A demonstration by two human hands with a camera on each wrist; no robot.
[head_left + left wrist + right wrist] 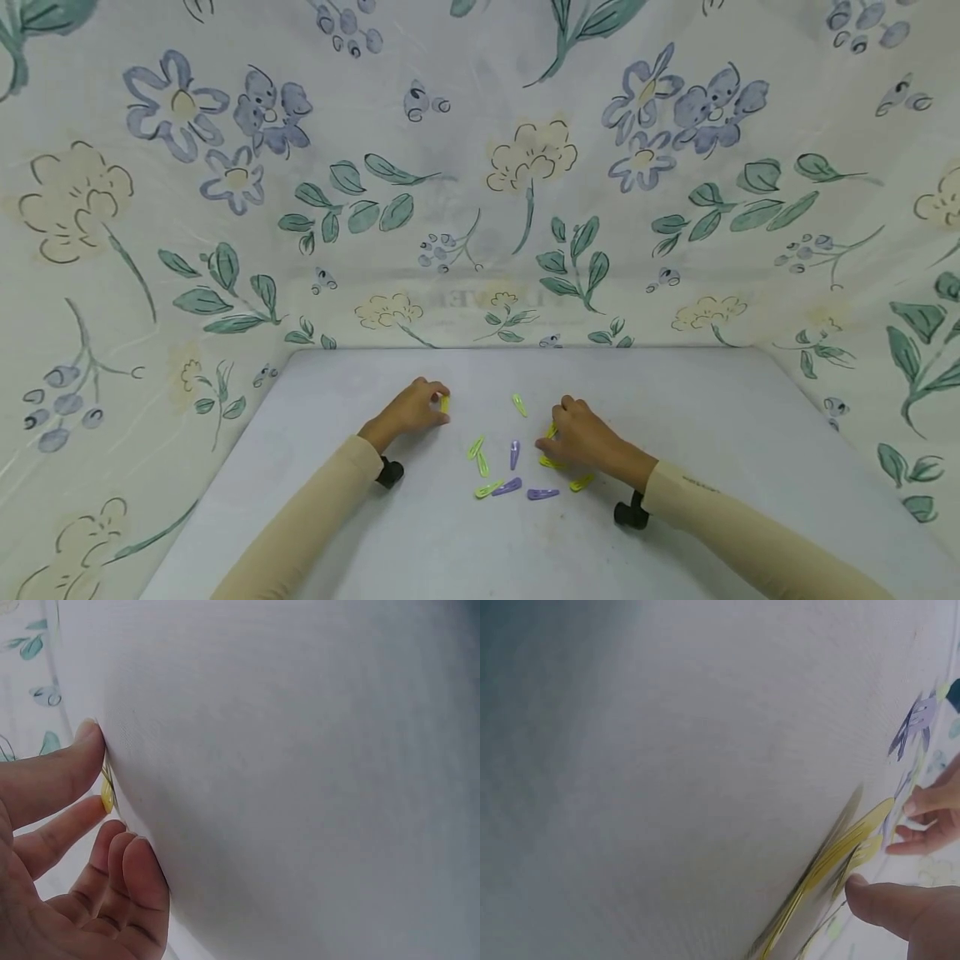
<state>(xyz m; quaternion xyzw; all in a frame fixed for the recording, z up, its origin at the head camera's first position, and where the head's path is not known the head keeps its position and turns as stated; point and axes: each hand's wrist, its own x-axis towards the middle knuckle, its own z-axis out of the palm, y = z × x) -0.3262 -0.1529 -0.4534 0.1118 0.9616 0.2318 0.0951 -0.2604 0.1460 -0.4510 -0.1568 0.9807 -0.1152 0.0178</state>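
Between thumb and finger, my left hand [411,408] pinches a yellow hair clip [445,404]; the left wrist view shows the same clip [108,793] at the fingertips of the hand [90,847]. My right hand [583,435] is lowered over yellow clips, one [551,462] under its thumb side and another [553,431] by its fingers. In the right wrist view the thumb of that hand [900,911] is beside two yellow clips [840,851]; its other fingers are hidden, so a grip cannot be made out.
Between the hands lie purple clips [514,455] and lime clips [519,406] on the white table [450,550]. A yellow clip [581,483] lies near the right wrist. Flowered cloth [480,208] hangs behind and at both sides.
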